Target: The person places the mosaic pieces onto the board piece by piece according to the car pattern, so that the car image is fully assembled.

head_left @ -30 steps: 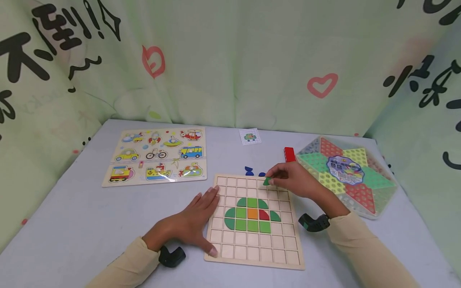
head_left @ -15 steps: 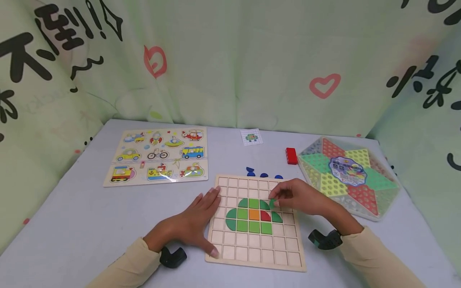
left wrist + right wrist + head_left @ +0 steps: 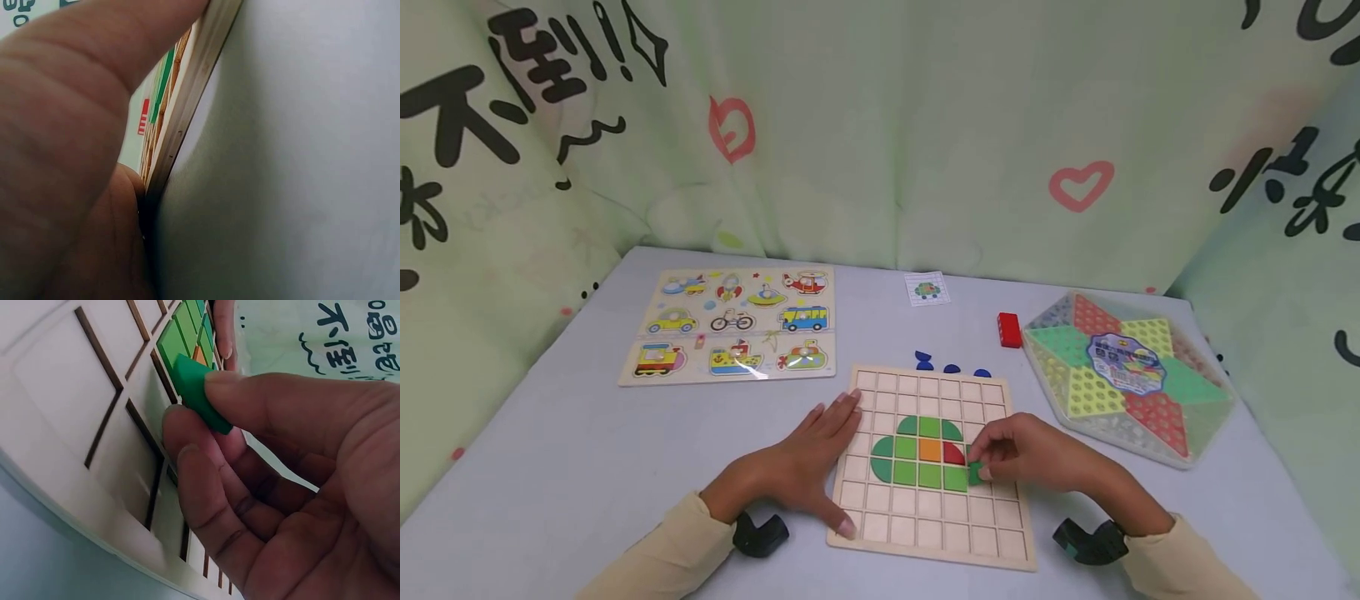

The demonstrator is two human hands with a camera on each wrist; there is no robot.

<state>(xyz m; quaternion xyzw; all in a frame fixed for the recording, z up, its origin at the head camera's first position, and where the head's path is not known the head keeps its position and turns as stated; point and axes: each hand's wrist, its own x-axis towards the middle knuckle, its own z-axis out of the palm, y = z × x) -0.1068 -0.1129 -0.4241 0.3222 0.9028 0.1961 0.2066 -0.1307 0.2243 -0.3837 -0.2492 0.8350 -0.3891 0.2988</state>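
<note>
One piece (image 3: 195,390) is solid green, the board (image 3: 927,531) pale beige with brown gridlines, the block (image 3: 1010,330) red.

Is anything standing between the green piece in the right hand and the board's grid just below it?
Nothing visible except the right hand itself, which pinches the tilted green piece over the board and hides part of it.

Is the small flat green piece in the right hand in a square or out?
Out: the right hand pinches the small flat green piece at a tilt over the pale wooden grid board.
</note>
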